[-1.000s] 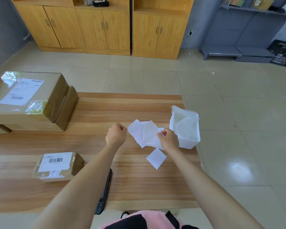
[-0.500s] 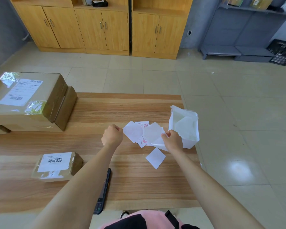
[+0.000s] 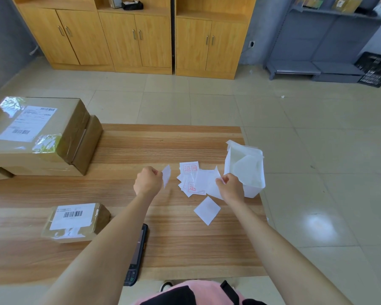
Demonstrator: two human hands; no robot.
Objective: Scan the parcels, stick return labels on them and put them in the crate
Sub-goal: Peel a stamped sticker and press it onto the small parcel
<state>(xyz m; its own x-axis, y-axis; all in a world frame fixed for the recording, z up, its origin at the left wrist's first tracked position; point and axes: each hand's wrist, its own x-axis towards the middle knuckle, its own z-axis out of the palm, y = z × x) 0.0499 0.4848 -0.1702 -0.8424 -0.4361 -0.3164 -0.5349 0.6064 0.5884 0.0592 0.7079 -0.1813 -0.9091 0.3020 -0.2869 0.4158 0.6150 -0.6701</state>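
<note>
My left hand [image 3: 147,181] pinches a small white label [image 3: 166,178], held edge-on above the wooden table [image 3: 141,146]. My right hand [image 3: 230,187] grips a white backing sheet [image 3: 209,183] over a loose pile of return labels with red print [image 3: 189,170]. One blank white square [image 3: 207,210] lies nearer to me. A small brown parcel [image 3: 75,222] with a barcode label sits at the near left. Large taped parcels [image 3: 35,133] are stacked at the far left. A black handheld scanner [image 3: 136,256] lies by my left forearm at the table's front edge.
A white plastic tub [image 3: 246,170] holding used backing sheets stands at the table's right edge, touching distance from my right hand. A black crate [image 3: 375,69] sits on the floor at the far right by grey shelving. Wooden cabinets [image 3: 132,34] line the back wall.
My hands have pulled apart: the left moved left carrying a peeled label, the right stayed with the backing sheet. The red-printed labels beneath are now uncovered.
</note>
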